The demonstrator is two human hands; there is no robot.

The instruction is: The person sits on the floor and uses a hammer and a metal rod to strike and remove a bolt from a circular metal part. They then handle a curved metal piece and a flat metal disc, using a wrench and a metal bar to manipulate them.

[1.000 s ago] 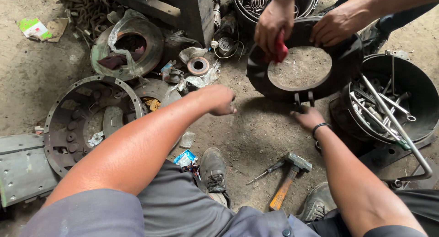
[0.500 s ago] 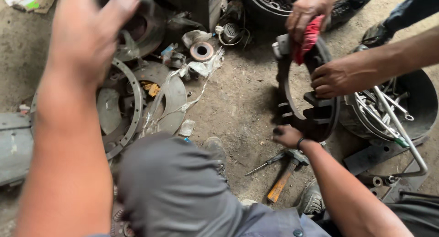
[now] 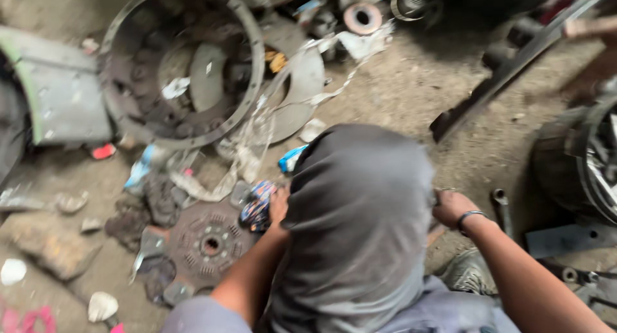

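The view is blurred. My left hand is low beside my raised knee in grey trousers, fingers curled into a colourful striped cloth. The cloth lies at the edge of a rusty round clutch disc on the dirt floor. My right hand, with a dark band on the wrist, is closed on the far side of the knee. Anything it may hold is hidden.
A large round metal housing lies at upper left beside a grey metal panel. Another person's arm at top right is on a dark ring plate standing on edge. A basin of tools sits right; rags and scraps litter the floor.
My left hand dropped from high up to the cloth by the clutch disc. My right hand came off the ring plate's lower edge. The view swung left and down.
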